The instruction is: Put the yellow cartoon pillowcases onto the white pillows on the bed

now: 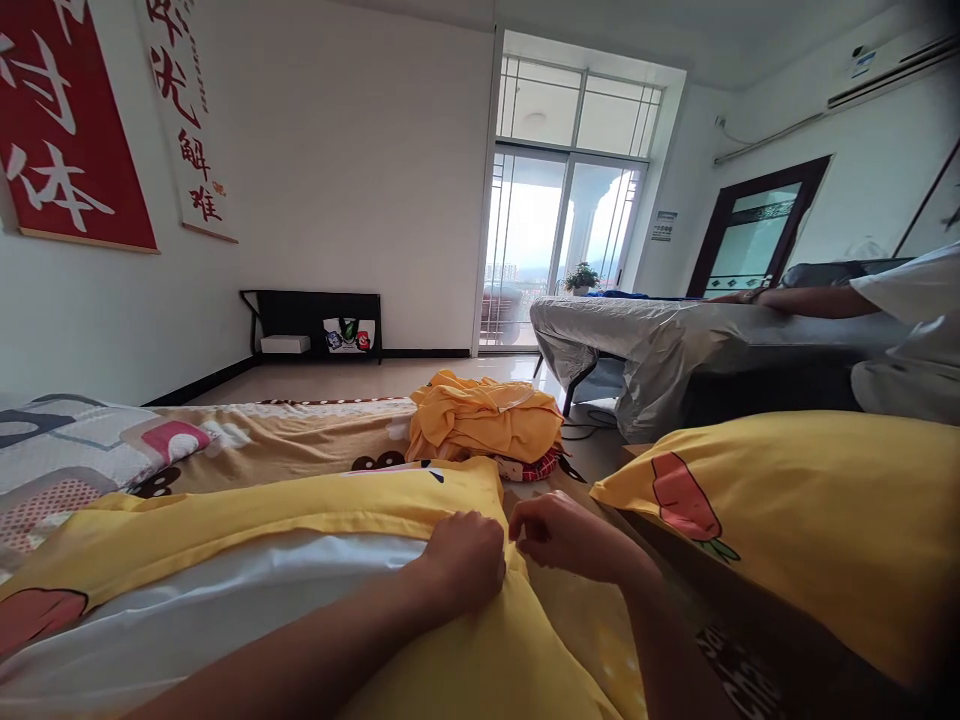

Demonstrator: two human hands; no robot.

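Note:
A yellow pillowcase [300,505] with a white pillow [225,590] showing through its opening lies in front of me on the bed. My left hand [465,560] is closed, gripping the pillowcase's edge at its right end. My right hand [566,535] is closed in a pinch right beside it, on the same edge of the fabric; what lies between its fingertips is too small to make out. A second yellow pillow [810,520] with a carrot print lies to the right.
A crumpled heap of orange-yellow cloth [484,415] sits further back on the patterned bed sheet [300,430]. Another person's arm [795,298] rests on a grey-covered bed [675,335] at the right. A black low shelf [315,325] stands by the far wall.

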